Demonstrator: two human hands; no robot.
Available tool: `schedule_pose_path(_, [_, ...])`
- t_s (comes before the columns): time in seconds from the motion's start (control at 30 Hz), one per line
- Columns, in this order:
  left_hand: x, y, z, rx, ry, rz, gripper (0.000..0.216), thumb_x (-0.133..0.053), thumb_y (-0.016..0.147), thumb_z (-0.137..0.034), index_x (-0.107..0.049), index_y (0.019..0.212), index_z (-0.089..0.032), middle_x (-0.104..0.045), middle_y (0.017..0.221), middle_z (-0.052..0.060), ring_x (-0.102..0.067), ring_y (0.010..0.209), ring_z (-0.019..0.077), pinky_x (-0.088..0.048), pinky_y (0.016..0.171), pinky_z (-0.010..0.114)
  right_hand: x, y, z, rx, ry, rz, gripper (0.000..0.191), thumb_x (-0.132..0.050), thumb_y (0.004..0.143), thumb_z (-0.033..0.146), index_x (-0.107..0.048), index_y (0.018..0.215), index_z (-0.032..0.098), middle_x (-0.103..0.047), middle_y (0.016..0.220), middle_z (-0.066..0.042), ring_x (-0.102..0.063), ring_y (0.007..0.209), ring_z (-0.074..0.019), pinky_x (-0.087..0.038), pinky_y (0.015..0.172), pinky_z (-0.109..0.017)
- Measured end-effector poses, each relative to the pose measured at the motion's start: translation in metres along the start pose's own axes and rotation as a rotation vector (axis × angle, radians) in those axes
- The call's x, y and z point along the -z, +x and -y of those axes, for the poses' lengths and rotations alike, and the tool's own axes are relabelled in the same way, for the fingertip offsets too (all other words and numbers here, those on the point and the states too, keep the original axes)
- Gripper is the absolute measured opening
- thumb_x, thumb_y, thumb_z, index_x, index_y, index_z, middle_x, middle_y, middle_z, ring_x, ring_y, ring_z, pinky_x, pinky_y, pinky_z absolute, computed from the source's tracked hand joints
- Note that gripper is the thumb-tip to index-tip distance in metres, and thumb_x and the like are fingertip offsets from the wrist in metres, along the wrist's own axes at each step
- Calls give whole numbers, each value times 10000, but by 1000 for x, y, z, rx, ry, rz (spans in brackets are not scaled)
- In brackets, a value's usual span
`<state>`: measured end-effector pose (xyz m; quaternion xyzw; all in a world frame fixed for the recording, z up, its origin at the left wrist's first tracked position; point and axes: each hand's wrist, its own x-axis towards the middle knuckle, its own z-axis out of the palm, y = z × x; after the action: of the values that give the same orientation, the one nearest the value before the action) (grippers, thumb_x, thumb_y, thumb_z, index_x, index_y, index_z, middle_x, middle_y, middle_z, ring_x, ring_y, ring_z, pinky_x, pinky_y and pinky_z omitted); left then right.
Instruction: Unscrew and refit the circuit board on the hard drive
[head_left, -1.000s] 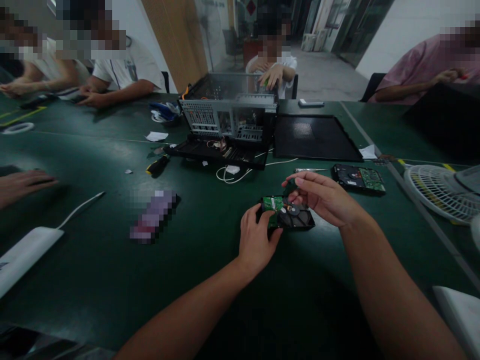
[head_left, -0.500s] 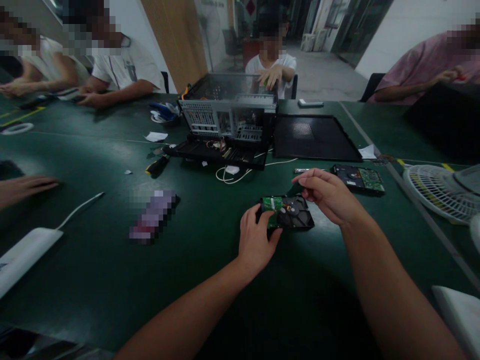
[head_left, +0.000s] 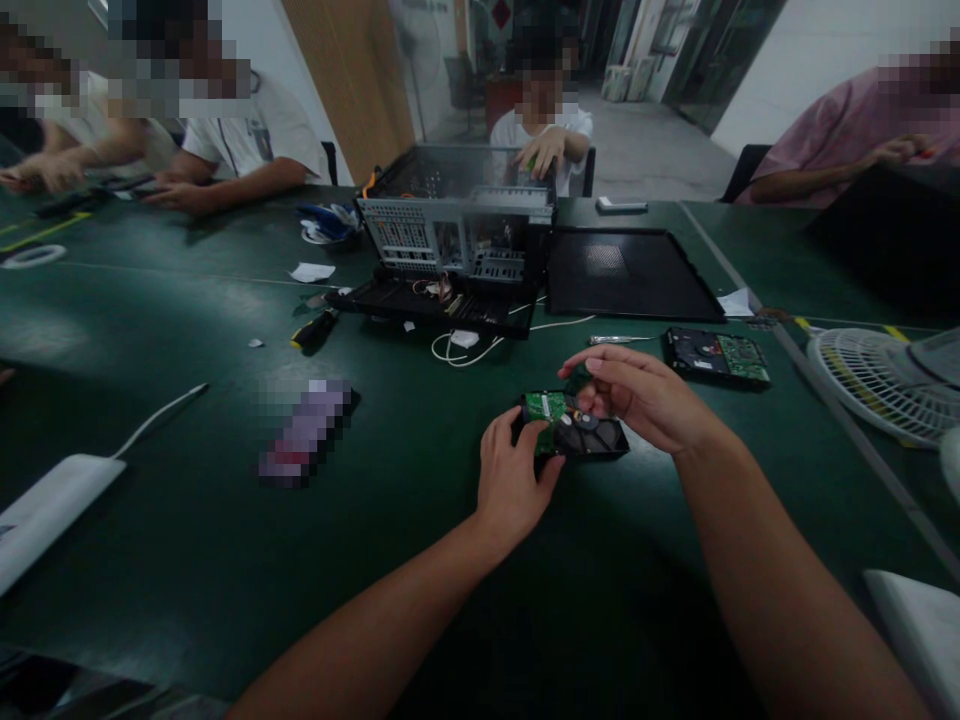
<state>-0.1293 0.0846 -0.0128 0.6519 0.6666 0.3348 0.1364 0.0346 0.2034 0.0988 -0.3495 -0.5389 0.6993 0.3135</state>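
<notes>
A hard drive (head_left: 596, 440) lies on the green table with its green circuit board and dark metal casing facing up. My left hand (head_left: 517, 475) grips its left end, thumb along the near edge and fingers over the board. Just above the drive's far right side is my right hand (head_left: 645, 400), its fingers curled together at the tips. Whatever those fingertips pinch is too dark and small to make out. A second hard drive (head_left: 718, 358) rests to the right, beyond my right hand. Beside it lies a slim silver tool (head_left: 619, 340).
An opened computer case (head_left: 450, 235) stands at the back, beside a black side panel (head_left: 637, 270). A yellow-black screwdriver (head_left: 315, 328), a blurred-out phone (head_left: 307, 430), a white power strip (head_left: 64, 510) and a white fan (head_left: 877, 385) are around. Several people sit across the table.
My right hand has shifted slightly left and rolled, its fingers curling differently over the drive. My left hand stays put. Another person's hand at the left edge has mostly withdrawn.
</notes>
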Motion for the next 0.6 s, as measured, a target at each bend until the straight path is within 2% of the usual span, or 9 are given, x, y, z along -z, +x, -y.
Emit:
schedule_pose_path(0.17, [0,0,0,5,-1,-1,444,-744,919,-297,-616,1344,-281,-487,1506,120,-452,1445,357,-422,1188,604,3,0,-2,50,-10,-45,280,-807,893,385,-752,1136,258,-716,1053,-35,-615,703,-119,-464,575,-276])
schedule_pose_path(0.23, [0,0,1,6,0,-2,444,-746,919,-296,-618,1343,-280,-488,1506,121,-454,1443,357,-422,1188,603,5,1,-2,79,-57,-83,322,-817,884,376,-763,1186,275,-687,943,-7,-558,672,-110,-429,569,-275])
schedule_pose_path(0.33, [0,0,0,13,2,-1,438,-747,919,-298,-627,1338,-266,-487,1507,128,-456,1440,357,-425,1189,592,9,2,-2,132,-124,-148,252,-817,877,380,-812,1099,262,-649,834,-4,-523,689,-125,-401,578,-284])
schedule_pose_path(0.43, [0,0,0,15,0,2,429,-742,922,-301,-630,1333,-259,-484,1507,129,-456,1440,354,-422,1193,583,11,3,-2,158,-129,-174,183,-822,862,377,-819,998,255,-709,959,-38,-534,724,-134,-397,588,-292])
schedule_pose_path(0.6, [1,0,-1,16,-2,8,421,-729,931,-298,-624,1337,-263,-485,1506,123,-448,1447,349,-422,1193,589,8,3,-2,115,-68,-136,182,-828,858,362,-784,989,244,-737,1106,-53,-540,727,-119,-415,609,-285])
